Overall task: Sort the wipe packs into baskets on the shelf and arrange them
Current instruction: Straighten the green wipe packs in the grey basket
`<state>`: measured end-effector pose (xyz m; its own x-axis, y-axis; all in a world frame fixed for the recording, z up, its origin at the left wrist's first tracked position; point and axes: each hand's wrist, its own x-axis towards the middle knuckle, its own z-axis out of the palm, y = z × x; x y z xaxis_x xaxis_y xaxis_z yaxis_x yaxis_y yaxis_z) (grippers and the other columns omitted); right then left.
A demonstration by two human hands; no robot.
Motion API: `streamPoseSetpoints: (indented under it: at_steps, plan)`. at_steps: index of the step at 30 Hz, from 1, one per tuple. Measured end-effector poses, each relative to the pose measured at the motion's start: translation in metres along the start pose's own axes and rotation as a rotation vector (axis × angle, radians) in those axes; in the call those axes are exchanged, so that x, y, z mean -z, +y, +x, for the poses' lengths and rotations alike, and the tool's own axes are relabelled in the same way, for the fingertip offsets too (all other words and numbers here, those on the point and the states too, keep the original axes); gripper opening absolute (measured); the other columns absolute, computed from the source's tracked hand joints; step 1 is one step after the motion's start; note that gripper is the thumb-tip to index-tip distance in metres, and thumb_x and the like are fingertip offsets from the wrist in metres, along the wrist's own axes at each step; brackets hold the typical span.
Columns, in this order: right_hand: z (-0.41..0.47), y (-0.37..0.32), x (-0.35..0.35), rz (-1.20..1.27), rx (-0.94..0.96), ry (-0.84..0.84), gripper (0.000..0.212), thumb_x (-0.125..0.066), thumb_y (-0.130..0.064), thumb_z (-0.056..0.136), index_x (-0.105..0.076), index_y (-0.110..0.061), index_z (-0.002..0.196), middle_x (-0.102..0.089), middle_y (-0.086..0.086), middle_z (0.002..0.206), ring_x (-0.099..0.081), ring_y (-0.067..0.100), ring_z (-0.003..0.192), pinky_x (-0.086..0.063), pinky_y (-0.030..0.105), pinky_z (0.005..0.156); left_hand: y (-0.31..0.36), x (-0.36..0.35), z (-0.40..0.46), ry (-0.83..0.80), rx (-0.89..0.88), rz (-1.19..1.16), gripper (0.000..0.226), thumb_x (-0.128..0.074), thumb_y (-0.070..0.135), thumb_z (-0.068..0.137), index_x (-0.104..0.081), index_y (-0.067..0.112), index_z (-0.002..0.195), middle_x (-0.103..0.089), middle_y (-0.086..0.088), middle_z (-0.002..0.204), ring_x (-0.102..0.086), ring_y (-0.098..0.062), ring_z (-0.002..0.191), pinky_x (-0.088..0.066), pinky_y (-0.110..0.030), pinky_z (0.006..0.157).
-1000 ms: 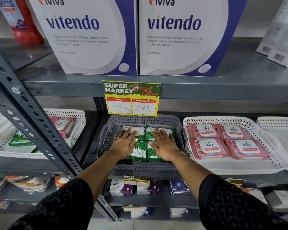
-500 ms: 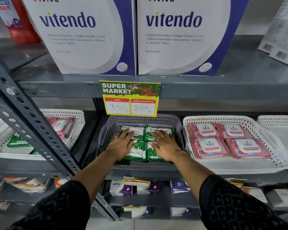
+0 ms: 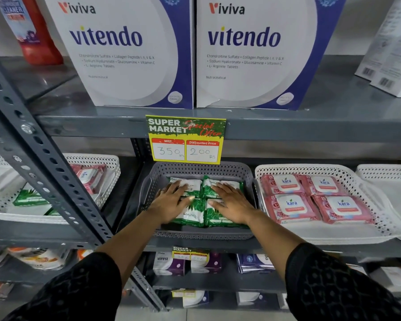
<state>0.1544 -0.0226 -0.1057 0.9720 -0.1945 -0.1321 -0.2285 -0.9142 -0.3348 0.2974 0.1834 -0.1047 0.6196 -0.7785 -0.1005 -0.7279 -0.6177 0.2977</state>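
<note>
Grey perforated basket [image 3: 198, 169] sits centre on the middle shelf [image 3: 310, 247], under the price tag [image 3: 186, 138] reading 350 / 200. Inside it: four green Origami wipe packs [image 3: 190, 216], laid flat in a two-by-two block, edges touching.

Left hand [image 3: 169, 205]: palm down, fingers spread, pressing flat on the two left-side packs. Grip is flat and unclenched; nothing is grasped. A ring shows on one finger.

Right hand [image 3: 232, 205]: palm down, fingers spread over the two right-side packs. Grip likewise flat, holding nothing.

White basket [image 3: 329, 232] just right of the grey one: four pink Kara wipe packs [image 3: 315, 200], two-by-two, label side up, in its back part; front part bare.

Left white basket [image 3: 97, 161], partly behind the slotted upright [image 3: 39, 167]: pink packs at the back, green packs toward the front, mixed.

Upper shelf: two Vitendo boxes [image 3: 252, 54] side by side, touching.
</note>
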Motion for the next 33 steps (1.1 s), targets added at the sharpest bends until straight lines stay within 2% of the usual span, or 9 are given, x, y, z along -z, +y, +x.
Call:
streamPoseSetpoints:
  at_steps: [2,5,11,15,18,26,33]
  plan:
    - [-0.002,0.005,0.002,-0.019,0.013,-0.050,0.079,-0.030,-0.070,0.092,-0.002,-0.031,0.155,0.006,-0.006,0.163,0.008,0.015,0.150,0.001,0.048,0.121,-0.004,0.005,-0.004,-0.079,-0.027,-0.008,0.088,-0.021,0.084,0.078,-0.004,0.037,0.149,0.010,0.005,0.159,0.007,-0.025,0.145,-0.005,-0.056,0.116]
    - [-0.004,0.008,0.000,-0.058,0.016,-0.105,0.083,-0.032,-0.070,0.091,0.006,-0.032,0.154,0.017,-0.008,0.161,0.016,0.015,0.148,0.002,0.050,0.120,-0.010,0.003,-0.008,-0.143,-0.051,0.019,0.100,-0.021,0.092,0.067,0.008,0.040,0.147,0.022,0.009,0.156,0.018,-0.020,0.143,-0.008,-0.058,0.114]
    - [-0.002,0.009,0.000,-0.016,0.013,-0.093,0.079,-0.038,-0.063,0.094,0.002,-0.033,0.154,0.010,-0.007,0.163,0.012,0.015,0.149,0.001,0.047,0.121,-0.009,0.001,-0.008,-0.098,-0.060,0.039,0.092,-0.027,0.081,0.077,0.000,0.033,0.150,0.012,0.004,0.159,0.013,-0.021,0.144,-0.009,-0.052,0.114]
    - [-0.003,0.006,0.000,0.000,0.005,-0.062,0.076,-0.041,-0.059,0.095,-0.002,-0.031,0.155,0.004,-0.005,0.164,0.007,0.016,0.150,-0.001,0.047,0.121,-0.008,0.003,-0.009,-0.083,-0.058,0.041,0.095,-0.020,0.084,0.072,-0.003,0.032,0.150,0.009,0.002,0.159,0.010,-0.023,0.145,-0.010,-0.052,0.114]
    - [-0.004,0.005,0.000,0.002,-0.005,-0.044,0.075,-0.041,-0.057,0.096,-0.004,-0.030,0.155,0.001,-0.004,0.164,0.005,0.017,0.150,-0.002,0.046,0.121,-0.007,0.002,-0.010,-0.083,-0.028,0.026,0.092,-0.024,0.080,0.076,-0.002,0.032,0.150,0.011,0.002,0.159,0.009,-0.023,0.145,-0.010,-0.052,0.114]
    - [-0.008,0.001,-0.010,-0.079,-0.019,-0.060,0.067,-0.022,-0.056,0.100,0.009,-0.030,0.154,0.016,-0.005,0.162,0.018,0.017,0.148,0.007,0.045,0.120,0.001,-0.003,-0.012,-0.072,-0.005,0.054,0.085,-0.026,0.073,0.084,0.003,0.027,0.150,0.015,-0.003,0.159,0.013,-0.027,0.144,-0.006,-0.053,0.114]
    - [-0.007,0.003,-0.011,-0.114,0.017,-0.071,0.066,-0.019,-0.056,0.100,0.011,-0.031,0.153,0.017,-0.005,0.162,0.019,0.018,0.147,0.007,0.046,0.120,0.006,-0.002,-0.011,-0.094,-0.023,0.068,0.100,-0.012,0.083,0.070,0.005,0.026,0.150,0.015,-0.007,0.158,0.016,-0.031,0.143,-0.003,-0.052,0.114]
